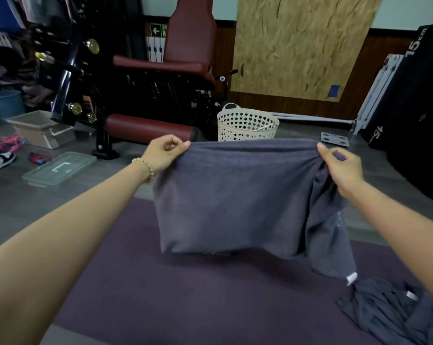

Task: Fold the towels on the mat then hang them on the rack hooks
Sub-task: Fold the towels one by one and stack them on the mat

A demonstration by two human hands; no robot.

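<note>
Gray towel (225,202) over mat (160,282), left hand (164,153) and right hand (340,168) fingers tight on its top corners; black block (414,95), "15cm".

The scene is taken in through a single wide-angle camera worn on the head, aimed forward and tilted down. Both forearms are seen at close range, running up from the lower corners to the left hand (164,153) and right hand (340,165), by which the grey towel (230,200) is gripped near mid-frame. The purple mat (185,295) is viewed from above its near edge. The perforated basket (246,127) and maroon gym machine (185,46) are seen farther off, past its far edge.
</note>
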